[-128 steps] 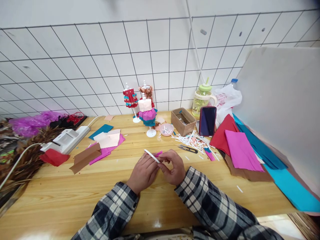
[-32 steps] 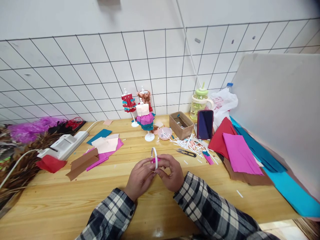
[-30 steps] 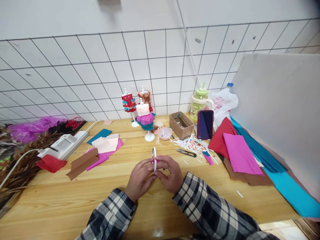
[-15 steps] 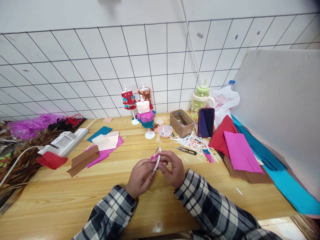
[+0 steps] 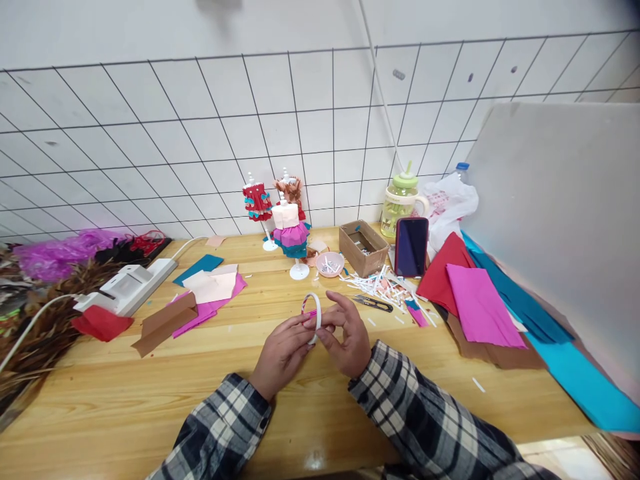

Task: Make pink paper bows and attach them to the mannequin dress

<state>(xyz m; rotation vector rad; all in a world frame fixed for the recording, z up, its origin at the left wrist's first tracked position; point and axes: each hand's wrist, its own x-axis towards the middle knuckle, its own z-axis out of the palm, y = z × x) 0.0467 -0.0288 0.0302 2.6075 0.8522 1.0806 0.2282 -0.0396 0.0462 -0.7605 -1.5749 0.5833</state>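
Observation:
Both my hands meet over the middle of the table around a thin white ring that looks like a narrow roll of tape (image 5: 319, 315), with pink marks on its inner side. My left hand (image 5: 280, 357) grips it from the left, fingers and thumb closed on its lower part. A bit of magenta paper (image 5: 311, 315) shows at those fingertips, partly hidden. My right hand (image 5: 350, 340) pinches the ring's right side, its index finger lifted away. Beyond the hands lie black thread snips (image 5: 375, 304), and farther back a small dress form (image 5: 286, 217) wears a white, magenta and teal paper dress.
Paper scraps (image 5: 387, 288), a pink dish (image 5: 330, 265), a cardboard box (image 5: 363, 248), a phone (image 5: 411, 247) and a green-lidded bottle (image 5: 400, 200) stand behind. Folded coloured paper (image 5: 485, 307) lies right; more sheets (image 5: 210, 285) and a power strip (image 5: 125, 287) lie left.
The white ring has turned and now shows more of its round opening. My right index finger has lifted off it. My left hand has barely moved.

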